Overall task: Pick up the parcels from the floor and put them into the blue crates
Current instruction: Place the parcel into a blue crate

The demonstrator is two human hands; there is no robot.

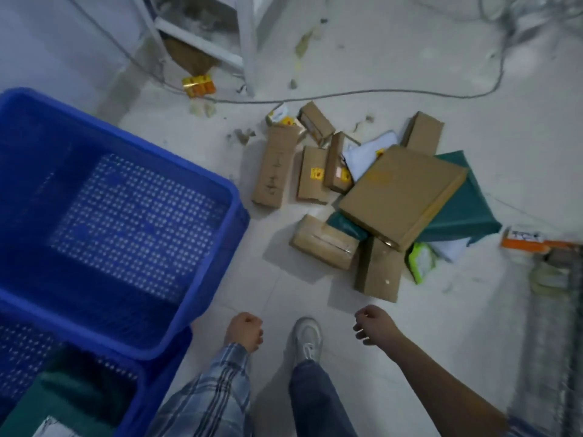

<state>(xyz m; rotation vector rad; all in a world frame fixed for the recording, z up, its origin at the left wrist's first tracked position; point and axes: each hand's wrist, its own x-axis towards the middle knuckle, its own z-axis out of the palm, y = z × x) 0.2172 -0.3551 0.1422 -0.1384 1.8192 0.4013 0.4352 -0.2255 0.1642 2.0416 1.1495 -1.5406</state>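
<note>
- While I stand over the pale floor (315, 42), the biggest thing before me is the upper blue crate (220, 197) on my left, its perforated bottom bare.
- A second blue crate (164, 373) sits under and nearer me, with a green parcel (63, 402) lying inside.
- The parcels lie in a heap ahead and to my right, well apart from the crates: a large flat cardboard box (400, 193) rests tilted on a green bag (463, 209).
- Around it lie smaller brown boxes, among them a long box (276, 165) nearest the crates and a taped box (325, 241) nearer my foot.
- My right hand (373, 323) hangs with its fingers loosely curled, holding nothing.
- My left hand (244, 331), in a plaid sleeve (214, 395), is balled into a fist, gripping nothing.
- My white shoe (307, 339) stands between both hands.
</note>
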